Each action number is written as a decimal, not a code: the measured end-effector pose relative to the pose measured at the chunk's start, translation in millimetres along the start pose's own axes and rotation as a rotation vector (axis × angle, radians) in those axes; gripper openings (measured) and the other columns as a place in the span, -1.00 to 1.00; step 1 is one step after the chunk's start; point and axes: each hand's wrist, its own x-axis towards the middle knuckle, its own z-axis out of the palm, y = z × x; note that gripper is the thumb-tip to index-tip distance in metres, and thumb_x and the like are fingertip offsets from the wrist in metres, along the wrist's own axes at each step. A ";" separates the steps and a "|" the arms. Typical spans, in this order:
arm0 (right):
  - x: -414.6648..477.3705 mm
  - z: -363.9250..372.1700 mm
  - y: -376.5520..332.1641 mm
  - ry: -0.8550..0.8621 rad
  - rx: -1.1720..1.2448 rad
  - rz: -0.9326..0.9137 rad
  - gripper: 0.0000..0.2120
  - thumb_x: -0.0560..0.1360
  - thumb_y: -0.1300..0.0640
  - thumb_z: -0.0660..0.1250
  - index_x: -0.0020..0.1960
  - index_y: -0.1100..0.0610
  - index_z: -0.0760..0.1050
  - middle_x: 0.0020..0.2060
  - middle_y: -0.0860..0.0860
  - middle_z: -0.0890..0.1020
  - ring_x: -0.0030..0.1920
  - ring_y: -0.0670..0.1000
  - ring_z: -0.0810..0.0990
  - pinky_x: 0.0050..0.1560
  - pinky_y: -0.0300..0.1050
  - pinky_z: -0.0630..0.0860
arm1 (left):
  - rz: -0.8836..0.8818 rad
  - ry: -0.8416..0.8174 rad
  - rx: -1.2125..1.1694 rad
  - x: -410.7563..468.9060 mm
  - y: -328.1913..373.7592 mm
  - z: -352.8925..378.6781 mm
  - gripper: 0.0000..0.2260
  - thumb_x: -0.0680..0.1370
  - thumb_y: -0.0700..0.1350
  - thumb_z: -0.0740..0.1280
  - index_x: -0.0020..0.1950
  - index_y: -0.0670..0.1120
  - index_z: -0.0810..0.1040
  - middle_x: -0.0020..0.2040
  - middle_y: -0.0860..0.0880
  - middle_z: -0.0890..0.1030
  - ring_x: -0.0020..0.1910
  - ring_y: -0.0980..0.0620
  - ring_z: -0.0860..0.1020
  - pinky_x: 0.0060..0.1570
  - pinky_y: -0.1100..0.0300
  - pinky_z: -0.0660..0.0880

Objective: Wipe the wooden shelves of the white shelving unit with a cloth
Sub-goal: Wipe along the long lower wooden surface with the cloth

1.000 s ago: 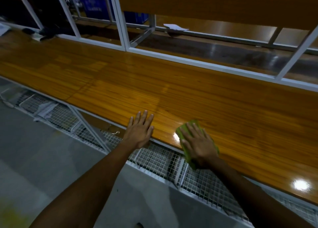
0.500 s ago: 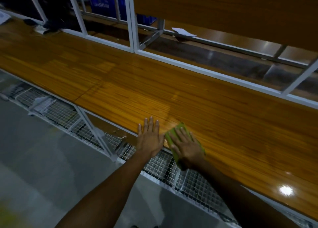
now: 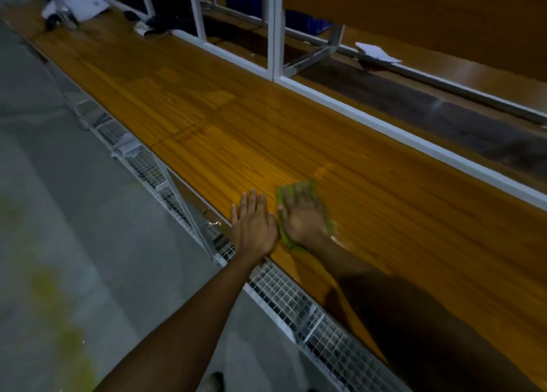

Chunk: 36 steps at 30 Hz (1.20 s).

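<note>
A long glossy wooden shelf (image 3: pixel 296 142) runs diagonally through the white metal shelving frame (image 3: pixel 370 125). My right hand (image 3: pixel 303 215) lies flat on a green cloth (image 3: pixel 296 190), pressing it onto the shelf near the front edge. Only the cloth's rim shows around the fingers and the wrist. My left hand (image 3: pixel 253 227) rests flat on the shelf's front edge, fingers together, touching the right hand's side and holding nothing.
A white wire-mesh tray (image 3: pixel 296 305) hangs below the shelf's front edge. A grey floor (image 3: pixel 74 243) lies to the left. White papers (image 3: pixel 80 2) and dark items (image 3: pixel 159 24) sit at the shelf's far end. A paper sheet (image 3: pixel 377 52) lies on the rear shelf behind white uprights (image 3: pixel 273 27).
My right hand has slid the cloth leftwards along the shelf until it meets my left hand. The view has swung left, showing more of the shelf's far end.
</note>
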 end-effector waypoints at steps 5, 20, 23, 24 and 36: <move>-37.1 12.7 5.1 -0.022 -0.045 -0.294 -0.38 0.62 -0.20 -0.32 0.64 -0.05 -0.11 0.63 0.10 -0.04 0.62 0.12 -0.17 0.57 0.22 -0.19 | -0.030 0.112 -0.037 -5.6 -0.2 1.5 -0.36 0.49 0.06 -0.14 0.52 -0.12 0.26 0.57 -0.12 0.18 0.57 -0.07 0.06 0.52 -0.08 -0.08; 46.2 -11.2 59.5 -0.016 -0.003 -0.040 -0.45 0.70 -0.14 -0.13 0.64 -0.05 -0.11 0.63 0.08 -0.09 0.62 0.11 -0.17 0.56 0.16 -0.20 | -0.149 0.083 0.058 -0.5 5.6 1.6 -0.42 0.58 0.14 -0.08 0.58 -0.04 0.14 0.60 -0.14 0.04 0.58 -0.12 -0.09 0.49 -0.16 -0.19; 33.8 -5.2 15.7 -0.002 -0.014 -0.238 -0.43 0.66 -0.14 -0.20 0.64 -0.01 -0.05 0.63 0.13 -0.03 0.62 0.15 -0.13 0.55 0.17 -0.22 | -0.220 0.094 0.047 2.6 5.4 3.0 -0.41 0.58 0.16 -0.11 0.57 -0.03 0.16 0.60 -0.14 0.03 0.58 -0.13 -0.11 0.50 -0.19 -0.19; 24.9 -3.4 11.8 -0.007 -0.025 -0.304 -0.41 0.65 -0.15 -0.21 0.65 -0.01 -0.05 0.63 0.13 -0.02 0.62 0.15 -0.13 0.54 0.18 -0.21 | -0.238 0.095 0.049 4.6 5.2 3.5 -0.41 0.58 0.16 -0.12 0.56 -0.04 0.17 0.60 -0.14 0.03 0.58 -0.13 -0.11 0.50 -0.20 -0.17; 55.3 -24.9 133.9 -0.010 0.017 -0.068 -0.36 0.60 -0.26 -0.25 0.64 -0.10 -0.12 0.63 0.02 -0.10 0.62 0.06 -0.16 0.57 0.13 -0.21 | -0.051 0.060 0.162 20.2 8.1 3.6 -0.34 0.56 0.24 -0.25 0.56 -0.02 0.17 0.59 -0.10 0.08 0.58 -0.06 -0.06 0.50 -0.16 -0.20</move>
